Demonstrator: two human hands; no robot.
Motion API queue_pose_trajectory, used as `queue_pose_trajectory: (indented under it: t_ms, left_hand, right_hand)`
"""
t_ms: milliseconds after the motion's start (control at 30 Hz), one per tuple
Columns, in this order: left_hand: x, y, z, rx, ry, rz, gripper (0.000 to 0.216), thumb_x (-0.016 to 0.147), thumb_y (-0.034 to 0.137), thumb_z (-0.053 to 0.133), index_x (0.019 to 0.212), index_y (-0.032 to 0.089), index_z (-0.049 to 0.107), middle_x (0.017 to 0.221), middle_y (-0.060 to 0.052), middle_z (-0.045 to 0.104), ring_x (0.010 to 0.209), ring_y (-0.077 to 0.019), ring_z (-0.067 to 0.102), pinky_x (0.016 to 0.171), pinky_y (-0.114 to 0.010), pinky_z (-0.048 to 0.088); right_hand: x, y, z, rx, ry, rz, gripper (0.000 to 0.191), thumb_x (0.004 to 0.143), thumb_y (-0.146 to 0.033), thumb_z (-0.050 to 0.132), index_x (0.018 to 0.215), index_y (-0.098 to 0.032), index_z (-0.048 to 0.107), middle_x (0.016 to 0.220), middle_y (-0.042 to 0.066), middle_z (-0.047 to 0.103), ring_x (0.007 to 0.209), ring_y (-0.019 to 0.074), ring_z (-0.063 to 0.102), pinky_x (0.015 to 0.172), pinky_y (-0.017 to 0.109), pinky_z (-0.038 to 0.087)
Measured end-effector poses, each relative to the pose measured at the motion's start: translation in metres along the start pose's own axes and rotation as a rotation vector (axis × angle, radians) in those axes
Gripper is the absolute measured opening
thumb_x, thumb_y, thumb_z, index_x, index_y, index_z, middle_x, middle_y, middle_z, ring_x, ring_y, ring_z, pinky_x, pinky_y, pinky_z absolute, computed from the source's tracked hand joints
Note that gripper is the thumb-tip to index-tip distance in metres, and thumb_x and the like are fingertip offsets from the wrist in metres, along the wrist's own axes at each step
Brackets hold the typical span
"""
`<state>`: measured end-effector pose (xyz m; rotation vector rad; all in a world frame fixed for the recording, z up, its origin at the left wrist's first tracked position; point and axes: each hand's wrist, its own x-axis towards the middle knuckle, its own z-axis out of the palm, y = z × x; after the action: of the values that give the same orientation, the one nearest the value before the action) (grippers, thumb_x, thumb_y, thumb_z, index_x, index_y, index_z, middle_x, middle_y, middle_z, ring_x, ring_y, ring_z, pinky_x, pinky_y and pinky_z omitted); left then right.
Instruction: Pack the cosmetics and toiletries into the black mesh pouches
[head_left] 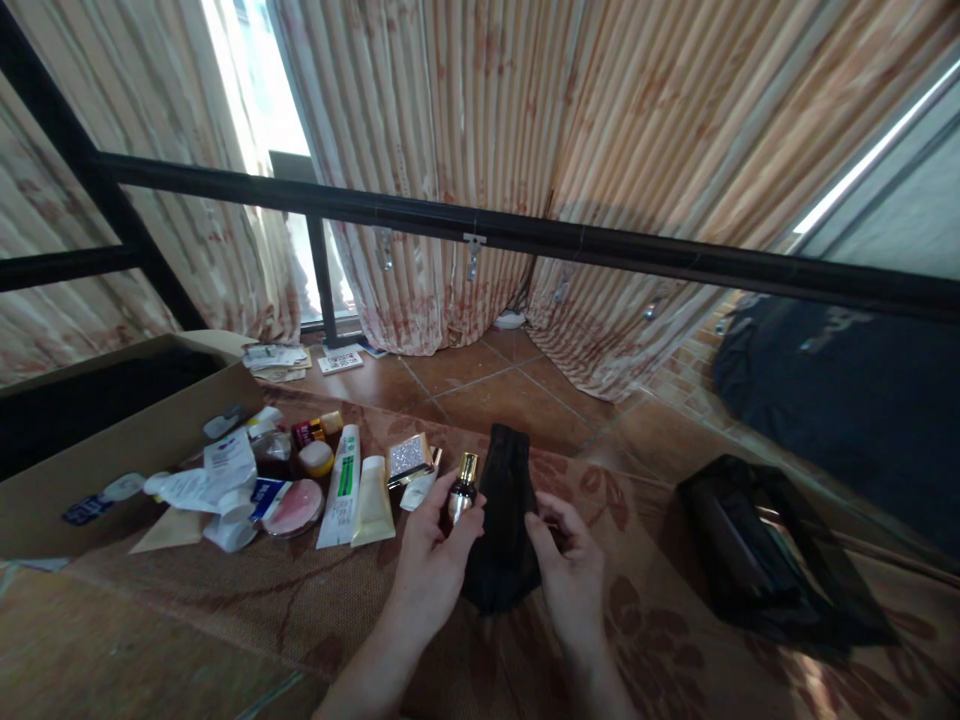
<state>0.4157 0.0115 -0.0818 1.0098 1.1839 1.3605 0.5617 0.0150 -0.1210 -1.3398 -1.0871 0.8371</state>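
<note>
My left hand (437,545) is closed around a small dark bottle with a gold cap (463,488), which stands upright between thumb and fingers. Beside it, a narrow black fabric pouch (504,525) hangs in front of me. My right hand (568,555) pinches the pouch's right edge between thumb and fingers. The left thumb comes up against the pouch's left side; whether it also grips the fabric I cannot tell. Just left of the bottle lie a glittery compact (409,459), a cream-coloured tube (373,503) and a white-and-green tube (345,488).
More cosmetics are heaped at left, including a pink round container (294,507) and a yellow-and-white jar (316,459). Behind them stands a cardboard box (127,425) with black material inside. A black mesh bag (780,560) lies at right on the brown patterned cloth (337,610). A dark metal bar (420,215) crosses ahead.
</note>
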Motion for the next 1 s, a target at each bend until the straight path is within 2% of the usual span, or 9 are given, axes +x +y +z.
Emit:
queue_pose_trajectory:
  t_ms: [200,367,533,767,1000]
  left_hand:
    - [-0.001,0.002,-0.002,-0.063,-0.011,-0.068,0.041,0.083,0.040,0.056,0.118,0.018,0.058,0.095,-0.006,0.067,0.066,-0.0112,0.055,0.052,-0.020,0.041]
    - [-0.001,0.000,-0.001,-0.035,0.022,-0.044,0.040,0.083,0.042,0.057,0.115,0.017,0.058,0.086,-0.004,0.067,0.061,-0.0092,0.051,0.051,-0.018,0.038]
    - [0.001,0.001,0.000,-0.088,0.064,-0.035,0.035,0.083,0.041,0.057,0.109,0.017,0.058,0.073,0.001,0.059,0.053,-0.0063,0.044,0.048,-0.017,0.035]
    - [-0.001,0.015,0.003,-0.174,0.122,-0.122,0.037,0.076,0.042,0.064,0.103,0.017,0.060,0.064,0.004,0.052,0.049,-0.0043,0.040,0.044,-0.014,0.030]
    - [-0.003,0.004,-0.001,-0.128,0.110,-0.039,0.038,0.080,0.045,0.063,0.107,0.019,0.061,0.065,0.004,0.051,0.054,-0.0062,0.046,0.048,-0.015,0.035]
  right_hand:
    - [-0.001,-0.002,0.000,-0.007,-0.026,-0.018,0.031,0.080,-0.040,0.062,0.101,-0.018,0.067,0.091,0.005,0.069,0.079,0.0173,0.061,0.068,0.027,0.047]
    - [-0.003,0.002,0.000,-0.044,-0.049,-0.013,0.036,0.081,-0.042,0.062,0.108,-0.019,0.064,0.086,0.003,0.066,0.075,0.0162,0.059,0.066,0.027,0.046]
    - [-0.005,0.005,0.000,-0.069,-0.011,-0.019,0.040,0.081,-0.042,0.063,0.114,-0.019,0.062,0.075,-0.001,0.059,0.066,0.0137,0.053,0.061,0.025,0.044]
    - [-0.006,0.003,0.000,-0.103,-0.006,-0.087,0.035,0.082,-0.041,0.062,0.108,-0.018,0.069,0.086,0.004,0.066,0.075,0.0155,0.058,0.067,0.027,0.047]
    - [-0.005,0.007,-0.001,-0.105,-0.008,-0.090,0.032,0.081,-0.040,0.063,0.103,-0.018,0.072,0.095,0.007,0.070,0.083,0.0185,0.062,0.071,0.030,0.049]
